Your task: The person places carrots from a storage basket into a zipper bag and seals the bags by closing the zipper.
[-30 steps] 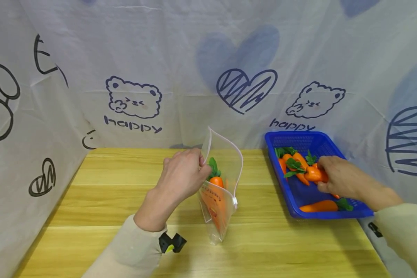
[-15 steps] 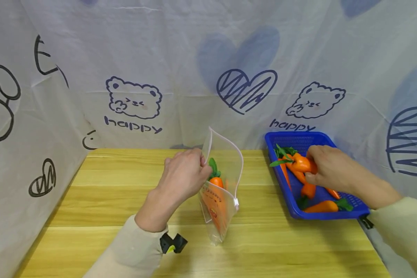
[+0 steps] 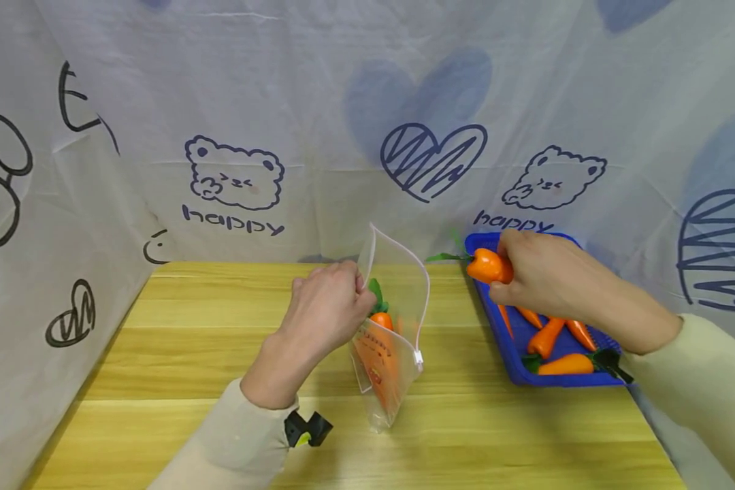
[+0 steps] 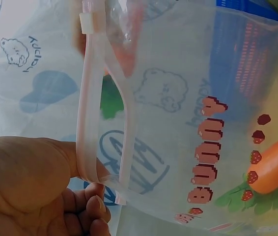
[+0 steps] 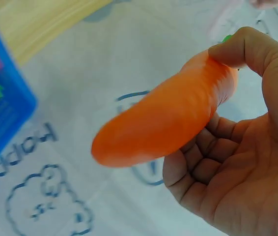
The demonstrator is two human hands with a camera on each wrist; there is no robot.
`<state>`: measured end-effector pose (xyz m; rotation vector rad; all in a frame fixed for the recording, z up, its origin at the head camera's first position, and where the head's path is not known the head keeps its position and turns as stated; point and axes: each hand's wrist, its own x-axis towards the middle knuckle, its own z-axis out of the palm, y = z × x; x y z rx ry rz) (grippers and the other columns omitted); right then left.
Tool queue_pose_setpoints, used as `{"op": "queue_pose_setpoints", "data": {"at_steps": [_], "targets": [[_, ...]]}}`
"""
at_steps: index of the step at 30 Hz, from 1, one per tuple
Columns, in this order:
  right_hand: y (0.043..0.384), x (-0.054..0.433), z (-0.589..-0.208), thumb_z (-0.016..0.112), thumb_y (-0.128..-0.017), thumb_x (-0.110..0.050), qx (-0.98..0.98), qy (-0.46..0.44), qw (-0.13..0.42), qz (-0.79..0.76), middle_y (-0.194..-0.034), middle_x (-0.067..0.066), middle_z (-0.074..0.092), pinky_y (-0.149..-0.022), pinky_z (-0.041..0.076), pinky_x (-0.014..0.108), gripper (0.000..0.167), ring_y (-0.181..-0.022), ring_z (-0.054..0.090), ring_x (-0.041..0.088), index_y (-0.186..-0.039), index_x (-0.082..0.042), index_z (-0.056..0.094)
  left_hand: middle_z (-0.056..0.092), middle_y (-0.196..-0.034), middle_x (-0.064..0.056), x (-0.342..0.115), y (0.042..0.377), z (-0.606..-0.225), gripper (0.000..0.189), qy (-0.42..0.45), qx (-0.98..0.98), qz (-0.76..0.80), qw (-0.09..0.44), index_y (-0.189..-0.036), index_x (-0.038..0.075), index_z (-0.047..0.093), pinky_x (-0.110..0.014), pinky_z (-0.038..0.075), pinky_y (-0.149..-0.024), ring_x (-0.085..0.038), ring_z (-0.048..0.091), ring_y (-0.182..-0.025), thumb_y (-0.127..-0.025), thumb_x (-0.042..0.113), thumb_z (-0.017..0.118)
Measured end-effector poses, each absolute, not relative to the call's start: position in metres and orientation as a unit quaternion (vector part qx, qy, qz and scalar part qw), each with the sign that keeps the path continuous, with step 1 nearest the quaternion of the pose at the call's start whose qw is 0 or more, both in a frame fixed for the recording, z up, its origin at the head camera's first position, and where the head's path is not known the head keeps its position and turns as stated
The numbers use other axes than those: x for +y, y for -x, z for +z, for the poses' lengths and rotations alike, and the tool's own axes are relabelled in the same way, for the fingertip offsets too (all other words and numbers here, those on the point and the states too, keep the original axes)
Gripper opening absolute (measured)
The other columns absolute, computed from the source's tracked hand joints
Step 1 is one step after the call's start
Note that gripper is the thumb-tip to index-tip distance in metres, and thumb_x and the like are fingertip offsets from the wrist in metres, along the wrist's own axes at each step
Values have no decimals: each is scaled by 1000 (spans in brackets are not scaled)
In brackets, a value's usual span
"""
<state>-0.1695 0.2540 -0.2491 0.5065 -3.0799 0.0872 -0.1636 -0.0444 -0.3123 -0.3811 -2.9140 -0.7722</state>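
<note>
My left hand pinches the rim of a clear zip bag, which stands upright with its mouth open. Inside the bag, an orange carrot shows green leaves at its top. In the left wrist view, the bag's white slider sits on the pink zip track, and red "Bunny" lettering runs across the film. Over the left rim of the basket, my right hand holds another carrot, leaves pointing left toward the bag. The right wrist view shows this carrot's tapered end between thumb and fingers.
A blue basket stands at the table's right side, partly covered by my right arm. Several carrots lie in it. Behind the wooden table hangs a printed white cloth.
My right hand has lifted a carrot out of the basket and moved it up and left. The left hand and the bag have stayed nearly still.
</note>
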Motion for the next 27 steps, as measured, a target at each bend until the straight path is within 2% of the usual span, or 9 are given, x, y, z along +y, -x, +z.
{"op": "queue_pose_setpoints", "data": {"at_steps": [6,11,14,19,27], "targets": [[170,213,-226,73,-82,-35,-986,-152,-50,44,-75,4,57,-55,41,33,33,-61,53,21,-94,-9,57,61,-80,1,-42,163,-312,7,125,-958,-253,50,-84,16,59,-41,36,-72,-23,55,-77,-90,18,62],[173,182,-217,70,-83,-37,-980,-150,-119,49,-66,1,54,-53,39,31,28,-56,53,19,-78,-12,58,60,-81,1,-37,162,-312,7,126,-958,-255,41,-86,16,59,-41,36,-73,-23,55,-78,-91,18,63],[178,170,-216,69,-84,-38,-976,-155,-146,33,-59,-2,47,-52,36,29,33,-51,49,17,-65,-16,52,60,-81,1,-35,162,-313,7,126,-958,-256,38,-87,16,58,-41,35,-75,-24,54,-79,-91,18,62],[189,158,-220,69,-85,-39,-970,-156,-187,20,-55,-4,49,-50,33,26,38,-49,49,15,-59,-18,51,59,-80,1,-33,163,-314,7,125,-956,-261,42,-85,16,57,-41,35,-75,-24,54,-79,-91,18,62],[214,143,-229,65,-85,-35,-965,-161,-206,26,-55,-3,51,-51,28,26,35,-51,45,12,-57,-16,57,58,-79,1,-26,162,-316,9,140,-955,-258,52,-84,16,56,-41,35,-74,-23,54,-78,-91,16,61]]}}
